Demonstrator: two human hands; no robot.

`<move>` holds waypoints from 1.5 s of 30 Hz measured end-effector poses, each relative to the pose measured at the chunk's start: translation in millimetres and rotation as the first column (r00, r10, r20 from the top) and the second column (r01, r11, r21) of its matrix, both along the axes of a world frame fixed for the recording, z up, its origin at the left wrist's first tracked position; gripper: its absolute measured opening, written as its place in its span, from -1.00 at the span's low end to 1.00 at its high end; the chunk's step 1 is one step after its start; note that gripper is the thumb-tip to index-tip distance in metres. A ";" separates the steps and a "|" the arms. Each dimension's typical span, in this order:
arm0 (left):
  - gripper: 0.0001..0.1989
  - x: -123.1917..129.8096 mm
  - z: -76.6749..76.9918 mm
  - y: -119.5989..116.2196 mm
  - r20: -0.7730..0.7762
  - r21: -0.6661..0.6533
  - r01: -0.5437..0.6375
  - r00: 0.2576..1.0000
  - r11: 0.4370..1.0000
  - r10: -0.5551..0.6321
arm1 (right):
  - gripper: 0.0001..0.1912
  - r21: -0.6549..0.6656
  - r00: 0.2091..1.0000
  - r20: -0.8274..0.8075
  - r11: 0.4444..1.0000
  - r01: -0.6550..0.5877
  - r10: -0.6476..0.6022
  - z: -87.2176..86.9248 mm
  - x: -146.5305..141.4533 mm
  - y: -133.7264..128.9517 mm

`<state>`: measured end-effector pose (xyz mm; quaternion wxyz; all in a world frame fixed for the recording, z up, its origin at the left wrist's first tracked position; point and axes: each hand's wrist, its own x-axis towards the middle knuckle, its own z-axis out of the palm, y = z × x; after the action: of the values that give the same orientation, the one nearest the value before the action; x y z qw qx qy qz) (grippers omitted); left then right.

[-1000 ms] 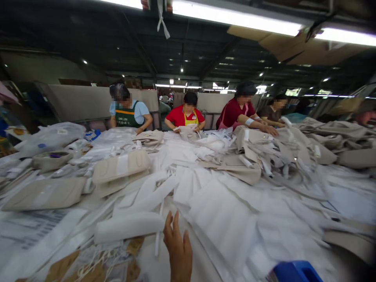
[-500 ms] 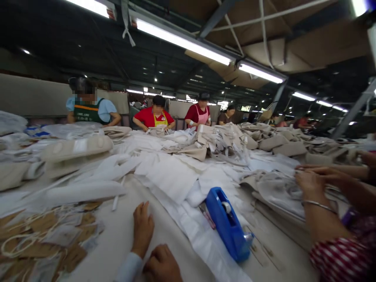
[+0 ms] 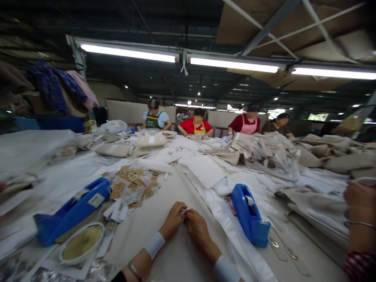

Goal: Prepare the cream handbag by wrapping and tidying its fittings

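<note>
Two bare hands meet over the beige tabletop [image 3: 164,192], fingertips together: the left hand [image 3: 172,220] and the right hand [image 3: 198,228] both have bent fingers, and whether they pinch something small between them cannot be told. Each wrist has a pale blue cuff, and a metal bangle circles the left forearm. To the right of the hands stands a blue desktop tape dispenser [image 3: 249,215] with a pale roll in it, beside the long white wrapping sheet [image 3: 226,213]; wire hooks [image 3: 290,252] lie near its lower end. Left of the hands, a pile of brown kraft hang tags [image 3: 133,182] with white strings and small clear packets spreads over the tabletop; any print on the tags is too small to read. Further left is another blue tape dispenser [image 3: 75,209], bearing a white label [image 3: 95,200] whose writing is illegible, with a round white dish [image 3: 82,243] of yellowish-brown contents just beside it. Beyond lie white foam sheets [image 3: 202,166], folded beige pieces [image 3: 151,141] with white bands, and a large beige heap [image 3: 264,150]. Four people work across the table; one wears a dark green apron [image 3: 153,120] with an orange stripe and white lettering, too small to read. At the right edge, another person's hand [image 3: 360,199] is beside beige material.
</note>
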<state>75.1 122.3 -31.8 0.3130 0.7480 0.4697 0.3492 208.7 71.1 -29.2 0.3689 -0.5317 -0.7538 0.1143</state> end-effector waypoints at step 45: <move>-0.65 31.9 10.8 39.5 -0.461 -0.005 -0.104 0.883 0.995 0.090 | -0.39 0.478 0.569 0.684 0.869 0.124 -0.457 168.0 116.2 217.9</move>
<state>107.0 161.9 -21.1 0.1859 0.7803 0.5723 0.1702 324.9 289.0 138.8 0.1142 -0.5649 -0.7438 -0.3384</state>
